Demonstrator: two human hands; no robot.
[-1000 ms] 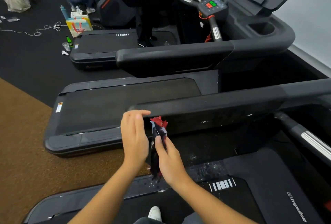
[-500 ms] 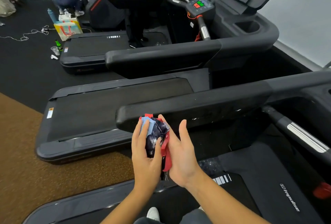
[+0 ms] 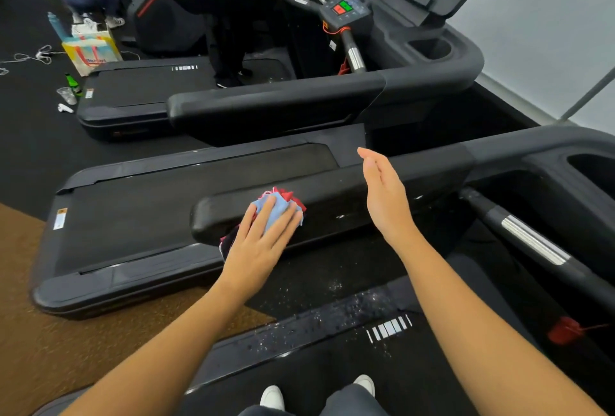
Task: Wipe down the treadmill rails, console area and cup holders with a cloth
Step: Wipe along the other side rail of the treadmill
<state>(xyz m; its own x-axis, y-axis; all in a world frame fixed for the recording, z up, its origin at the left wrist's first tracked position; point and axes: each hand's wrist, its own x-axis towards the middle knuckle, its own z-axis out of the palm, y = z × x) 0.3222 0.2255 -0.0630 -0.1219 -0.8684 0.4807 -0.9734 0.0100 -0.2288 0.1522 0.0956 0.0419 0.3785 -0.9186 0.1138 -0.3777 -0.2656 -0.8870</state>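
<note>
Now, near the bottom of the frame the side strip [image 3: 299, 332] of my treadmill is speckled with droplets, so I judge the surfaces are damp and the wipe should go slowly enough to lift the wet rather than smear it. Just left of centre, my left hand [image 3: 256, 242] lies flat, its straight fingers pressing the cloth [image 3: 278, 207] onto the near end of the rail [image 3: 432, 176]; nothing is curled round it. To do this well I would press evenly through the whole palm, run toward the upper right in one pass, and let the cloth wrap over the rounded edge so the side gets cleaned too. My right hand [image 3: 382, 196] is open right of centre over the rail, holding nothing; I cannot tell whether it touches. The cloth is bunched, pale blue on top, with red folds at its far edge and a dark part hanging below the rail. At the far right edge, the cup holder [image 3: 592, 169] looks not yet wiped.
</note>
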